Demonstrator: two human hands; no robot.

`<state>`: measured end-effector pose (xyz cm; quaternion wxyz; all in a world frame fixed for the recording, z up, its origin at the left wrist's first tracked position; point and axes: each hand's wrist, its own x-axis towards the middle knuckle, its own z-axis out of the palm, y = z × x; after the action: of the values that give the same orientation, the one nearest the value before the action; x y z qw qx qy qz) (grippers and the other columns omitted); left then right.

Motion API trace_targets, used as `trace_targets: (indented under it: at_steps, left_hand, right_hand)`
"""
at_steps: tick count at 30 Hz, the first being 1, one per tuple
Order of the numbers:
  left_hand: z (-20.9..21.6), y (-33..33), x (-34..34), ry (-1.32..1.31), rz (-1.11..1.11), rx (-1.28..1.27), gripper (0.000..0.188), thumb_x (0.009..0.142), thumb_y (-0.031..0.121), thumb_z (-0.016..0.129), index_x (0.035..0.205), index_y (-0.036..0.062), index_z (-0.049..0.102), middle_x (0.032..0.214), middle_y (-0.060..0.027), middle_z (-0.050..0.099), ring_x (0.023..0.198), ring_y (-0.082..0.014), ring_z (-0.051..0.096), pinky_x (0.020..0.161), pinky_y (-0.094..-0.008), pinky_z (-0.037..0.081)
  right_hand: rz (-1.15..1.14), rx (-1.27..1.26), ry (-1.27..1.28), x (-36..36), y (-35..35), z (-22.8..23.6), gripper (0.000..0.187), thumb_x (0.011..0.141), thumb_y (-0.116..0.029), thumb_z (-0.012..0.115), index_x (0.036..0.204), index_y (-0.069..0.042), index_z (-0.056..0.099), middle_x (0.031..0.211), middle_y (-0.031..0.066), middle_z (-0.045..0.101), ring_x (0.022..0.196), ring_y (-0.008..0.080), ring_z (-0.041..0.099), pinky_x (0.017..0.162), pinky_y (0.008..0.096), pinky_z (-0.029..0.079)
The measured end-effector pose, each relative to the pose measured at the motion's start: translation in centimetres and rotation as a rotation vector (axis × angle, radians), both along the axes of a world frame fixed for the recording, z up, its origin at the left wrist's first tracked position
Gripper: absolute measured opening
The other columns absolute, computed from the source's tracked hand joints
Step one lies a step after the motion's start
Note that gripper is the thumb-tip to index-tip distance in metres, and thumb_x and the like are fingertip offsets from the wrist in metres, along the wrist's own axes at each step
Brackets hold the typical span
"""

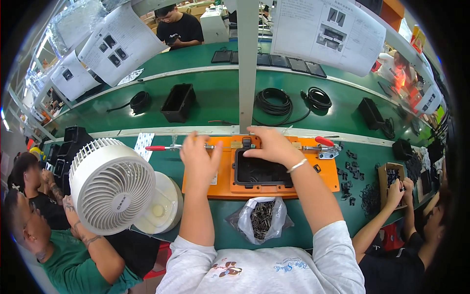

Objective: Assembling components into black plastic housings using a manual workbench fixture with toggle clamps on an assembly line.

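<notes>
An orange fixture plate (223, 182) lies on the green bench in front of me. A black rectangular plastic box (262, 169) sits in its raised frame, with a small black clip-like part (247, 142) at the box's far edge. My left hand (199, 159), fingers apart and holding nothing, hovers over the plate's left side by a red-handled toggle clamp (159, 147). Over the far edge of the box is my right hand (276, 147), thumb and fingers spread around the clip; whether it touches the clip I cannot tell. A second red-handled toggle clamp (323, 147) is at the right.
A bag of screws (263, 220) stands nearest me. To the left is a white fan (115, 191). Small black parts (348, 176) lie at the right, beside a co-worker's hands (399, 188) at a cardboard box. Coiled black cables (274, 103) and a black case (178, 103) rest beyond.
</notes>
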<state>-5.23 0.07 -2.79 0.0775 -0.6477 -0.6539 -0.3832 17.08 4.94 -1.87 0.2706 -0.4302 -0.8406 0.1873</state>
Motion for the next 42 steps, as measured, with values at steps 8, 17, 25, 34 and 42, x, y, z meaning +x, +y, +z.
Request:
trace_targets:
  at_steps: [8, 17, 25, 34, 42]
  left_hand:
    - [1.6, -2.1, 1.4, -0.025, -0.333, -0.385, 0.046, 0.078, 0.045, 0.070, 0.067, 0.0032, 0.056, 0.071, -0.0118, 0.059, 0.071, -0.0296, 0.059, 0.067, -0.0428, 0.043]
    - [2.9, -2.1, 0.8, 0.068, -0.385, -0.558, 0.049, 0.076, 0.048, 0.071, 0.067, 0.0024, 0.057, 0.069, -0.0150, 0.062, 0.069, -0.0321, 0.062, 0.064, -0.0417, 0.048]
    - [2.2, -1.5, 1.2, 0.059, -0.461, -0.493, 0.040, 0.074, 0.036, 0.074, 0.063, 0.0030, 0.053, 0.061, -0.0143, 0.058, 0.062, -0.0322, 0.059, 0.059, -0.0411, 0.046]
    - [3.0, -1.8, 2.2, 0.100, -0.386, -0.624, 0.026, 0.075, 0.026, 0.065, 0.070, 0.0004, 0.065, 0.067, -0.0167, 0.065, 0.068, -0.0329, 0.065, 0.066, -0.0418, 0.052]
    - [1.4, -1.5, 2.3, 0.092, -0.383, -0.496, 0.032, 0.071, 0.027, 0.072, 0.062, 0.0012, 0.056, 0.059, -0.0130, 0.059, 0.061, -0.0310, 0.061, 0.058, -0.0390, 0.047]
  right_hand:
    - [-0.352, -0.080, 0.261, 7.7, -5.1, 0.8, 0.044, 0.082, -0.021, 0.070, 0.118, 0.001, 0.058, 0.122, 0.0198, 0.059, 0.111, 0.0293, 0.059, 0.094, 0.0370, 0.046]
    - [-0.799, 0.377, 0.871, 13.8, -5.8, 1.0, 0.026, 0.084, -0.012, 0.070, 0.104, 0.001, 0.059, 0.096, 0.0073, 0.062, 0.083, 0.0080, 0.058, 0.071, 0.0206, 0.047]
    - [-0.655, -0.092, 0.215, 7.2, -8.0, -2.5, 0.037, 0.066, -0.020, 0.082, 0.080, -0.001, 0.053, 0.065, 0.0095, 0.056, 0.056, 0.0187, 0.055, 0.055, 0.0286, 0.046]
    - [-0.657, -0.048, 0.155, 6.8, -7.5, -1.6, 0.023, 0.063, -0.010, 0.076, 0.074, 0.001, 0.059, 0.063, 0.0092, 0.059, 0.058, 0.0203, 0.058, 0.056, 0.0307, 0.048]
    - [-0.672, -0.101, 0.095, 6.6, -7.7, -0.9, 0.021, 0.066, -0.013, 0.074, 0.067, 0.000, 0.058, 0.056, 0.0104, 0.057, 0.053, 0.0229, 0.058, 0.053, 0.0325, 0.046]
